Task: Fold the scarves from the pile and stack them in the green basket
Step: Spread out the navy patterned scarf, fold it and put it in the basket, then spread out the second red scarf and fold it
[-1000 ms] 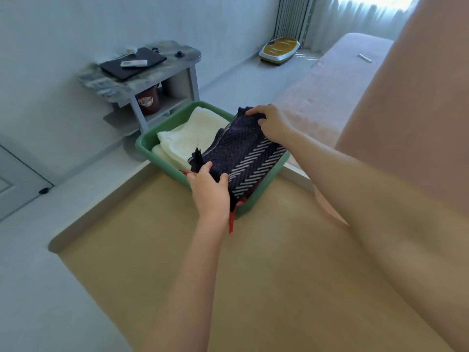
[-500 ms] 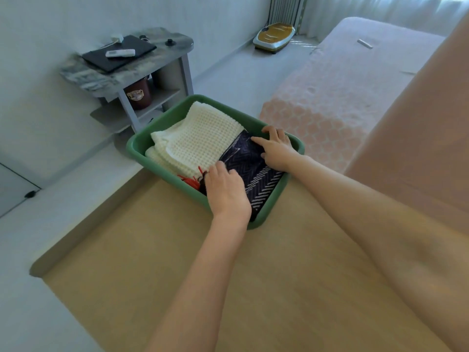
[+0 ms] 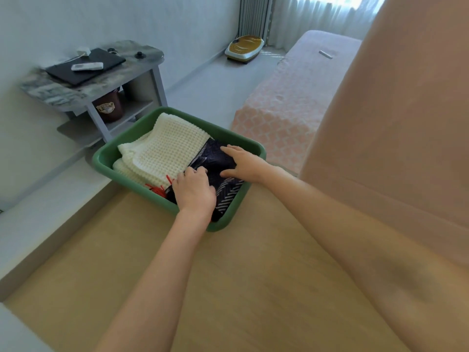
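The green basket (image 3: pixel 106 158) stands at the far edge of the wooden table (image 3: pixel 228 288). A folded white knit scarf (image 3: pixel 167 148) fills its left part. A folded dark navy scarf (image 3: pixel 215 161) with pale herringbone stripes lies in its right part. My left hand (image 3: pixel 194 190) is on the near end of the dark scarf, fingers bent down over its left edge. My right hand (image 3: pixel 245 163) presses on its far end with spread, straight fingers. A red fringe (image 3: pixel 157 189) sticks out from under the scarves at the near rim.
A grey side table (image 3: pixel 76 80) with a laptop and a remote stands behind the basket on the left. A bed with a pink patterned cover (image 3: pixel 291 97) is at the right rear. A large peach surface (image 3: pixel 393 123) fills the right side, close to the camera.
Both hands lowered the dark scarf from above the basket down into its right part. My right hand has gone from holding the far end to pressing it flat.
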Demonstrator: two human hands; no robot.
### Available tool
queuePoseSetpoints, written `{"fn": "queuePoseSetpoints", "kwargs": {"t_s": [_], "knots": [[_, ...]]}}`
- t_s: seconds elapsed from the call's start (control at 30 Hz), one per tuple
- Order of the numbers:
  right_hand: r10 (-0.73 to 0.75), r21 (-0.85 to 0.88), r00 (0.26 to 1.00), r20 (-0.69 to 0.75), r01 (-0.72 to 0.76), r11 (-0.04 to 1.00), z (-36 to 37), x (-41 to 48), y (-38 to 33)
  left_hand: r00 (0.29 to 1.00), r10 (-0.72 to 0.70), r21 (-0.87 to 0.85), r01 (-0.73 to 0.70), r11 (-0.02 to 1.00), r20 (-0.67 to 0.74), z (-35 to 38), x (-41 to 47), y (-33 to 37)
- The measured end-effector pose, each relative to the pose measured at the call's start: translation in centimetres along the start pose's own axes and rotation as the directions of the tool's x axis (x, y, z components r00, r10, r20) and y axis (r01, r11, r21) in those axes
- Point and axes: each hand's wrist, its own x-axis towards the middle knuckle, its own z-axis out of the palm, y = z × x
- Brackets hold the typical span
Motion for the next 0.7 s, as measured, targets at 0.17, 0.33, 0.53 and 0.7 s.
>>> {"fn": "queuePoseSetpoints", "kwargs": {"t_s": [0.17,0.33,0.53,0.7], "knots": [[0.004,0.233,0.998,-0.07,0.012,0.972,-1.8,-7.5,0.5,0.984,0.101,-0.25,-0.135,0.959,-0.144,-2.4,-2.8,3.6],[0.013,0.388,0.993,-0.119,0.035,0.921,-1.7,-17.5,3.4,0.972,0.223,-0.481,-0.23,0.846,-0.072,-3.6,-8.0,10.2],[0.297,0.516,0.939,-0.174,-0.17,0.839,-0.5,-32.7,10.9,0.925,0.359,-0.569,-0.23,0.79,0.125,0.2,-16.6,18.7],[0.598,0.628,0.778,-0.191,-0.371,0.684,2.0,-48.1,19.2,0.826,0.439,-0.561,-0.188,0.806,0.354,5.2,-24.6,26.0]]}}
